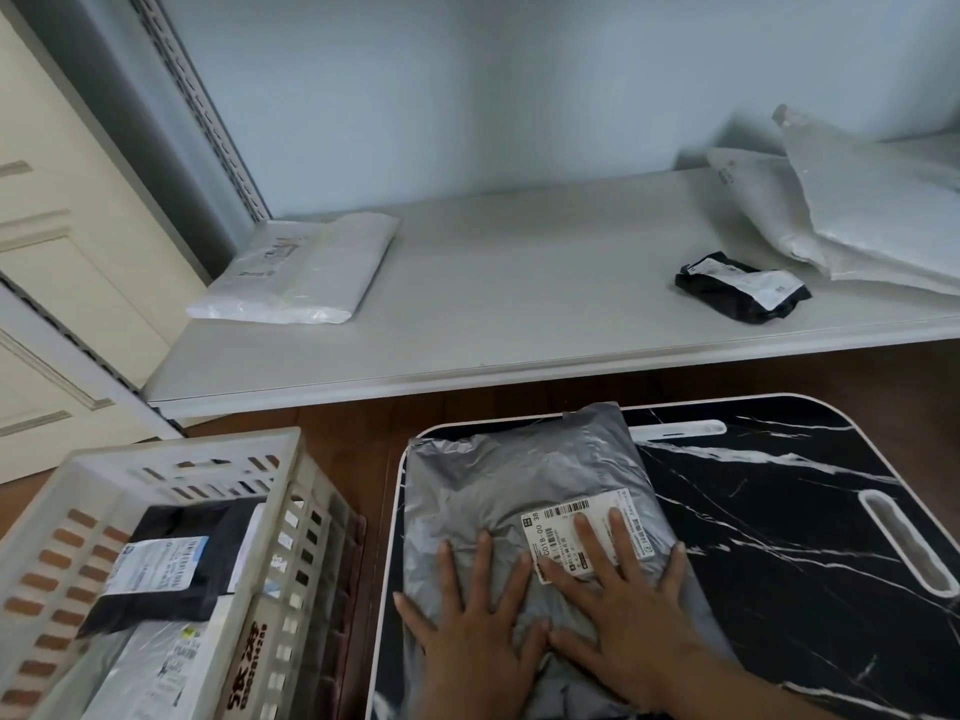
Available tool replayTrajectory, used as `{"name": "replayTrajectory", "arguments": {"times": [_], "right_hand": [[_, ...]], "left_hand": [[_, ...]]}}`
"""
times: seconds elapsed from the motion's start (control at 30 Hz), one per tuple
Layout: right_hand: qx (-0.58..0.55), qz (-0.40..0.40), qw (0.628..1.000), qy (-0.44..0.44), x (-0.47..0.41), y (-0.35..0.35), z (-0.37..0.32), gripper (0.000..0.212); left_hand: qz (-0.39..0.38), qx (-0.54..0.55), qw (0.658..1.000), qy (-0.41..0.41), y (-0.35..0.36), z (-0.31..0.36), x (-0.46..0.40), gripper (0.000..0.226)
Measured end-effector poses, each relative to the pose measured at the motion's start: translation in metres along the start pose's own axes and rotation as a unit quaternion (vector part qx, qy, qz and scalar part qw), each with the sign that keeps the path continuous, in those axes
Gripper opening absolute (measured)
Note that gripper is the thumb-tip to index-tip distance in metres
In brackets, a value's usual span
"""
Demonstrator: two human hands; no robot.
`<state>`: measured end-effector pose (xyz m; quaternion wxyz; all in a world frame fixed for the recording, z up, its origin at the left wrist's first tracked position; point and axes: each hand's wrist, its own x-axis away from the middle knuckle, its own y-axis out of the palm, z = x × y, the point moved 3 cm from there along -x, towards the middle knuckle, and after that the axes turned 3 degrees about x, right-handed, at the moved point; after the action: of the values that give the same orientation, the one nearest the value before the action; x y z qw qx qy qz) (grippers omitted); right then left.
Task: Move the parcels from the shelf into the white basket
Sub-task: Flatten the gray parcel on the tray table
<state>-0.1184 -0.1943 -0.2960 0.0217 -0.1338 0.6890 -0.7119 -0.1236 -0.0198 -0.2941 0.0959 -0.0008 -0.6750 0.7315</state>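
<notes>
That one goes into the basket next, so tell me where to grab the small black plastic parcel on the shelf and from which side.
Take the small black plastic parcel across its short width, from above and from the shelf's front edge. It lies flat on the white shelf, apart from the white mailers behind it, so fingers can probably close over both long edges. Both hands now press the grey parcel.
</notes>
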Motion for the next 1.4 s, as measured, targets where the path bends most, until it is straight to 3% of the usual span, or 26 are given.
{"name": "replayTrajectory", "arguments": {"times": [0.2, 0.4, 0.67, 1.4], "right_hand": [[-0.011, -0.008, 1.000, -0.010, -0.003, 0.005, 0.002, 0.066], [0.012, 0.042, 0.997, -0.065, -0.024, -0.018, 0.013, 0.056], [0.023, 0.074, 0.995, -0.059, -0.067, -0.019, 0.018, 0.072], [0.020, 0.025, 0.998, -0.054, -0.074, -0.004, 0.023, 0.072]], "left_hand": [[0.012, 0.034, 0.999, 0.004, 0.010, 0.000, -0.005, 0.058], [0.056, 0.011, 0.996, 0.067, -0.017, -0.002, -0.030, 0.047], [0.034, 0.008, 0.998, 0.044, -0.009, -0.002, -0.068, 0.055], [0.005, 0.005, 0.999, 0.045, -0.001, 0.000, -0.073, 0.055]]}}
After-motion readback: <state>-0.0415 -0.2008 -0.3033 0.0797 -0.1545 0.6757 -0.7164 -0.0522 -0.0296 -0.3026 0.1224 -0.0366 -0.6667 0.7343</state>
